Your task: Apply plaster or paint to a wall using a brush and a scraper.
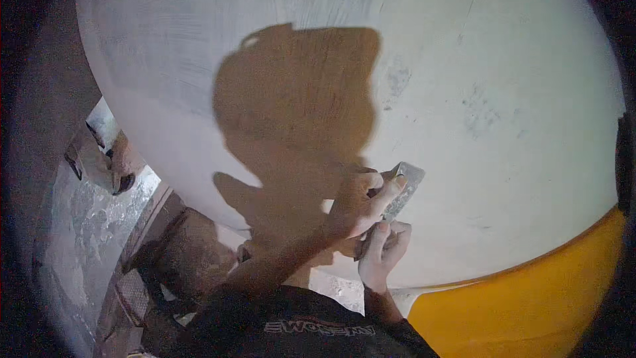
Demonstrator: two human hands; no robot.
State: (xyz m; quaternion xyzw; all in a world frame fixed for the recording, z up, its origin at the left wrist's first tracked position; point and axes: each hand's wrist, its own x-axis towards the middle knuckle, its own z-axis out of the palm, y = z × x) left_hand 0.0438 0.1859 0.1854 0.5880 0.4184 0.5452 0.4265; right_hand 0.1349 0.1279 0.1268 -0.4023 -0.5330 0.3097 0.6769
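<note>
Grey pad (411, 178) gripped in my left hand (361, 209), right hand (384, 255) pinching its lower end; likely adjusting it, next needs steady fingers.

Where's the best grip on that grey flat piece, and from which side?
Probably pinch the grey flat piece along its right edge near the top, coming from the right: that edge is exposed, while the left hand covers its left side and the right hand is near its lower part.
</note>
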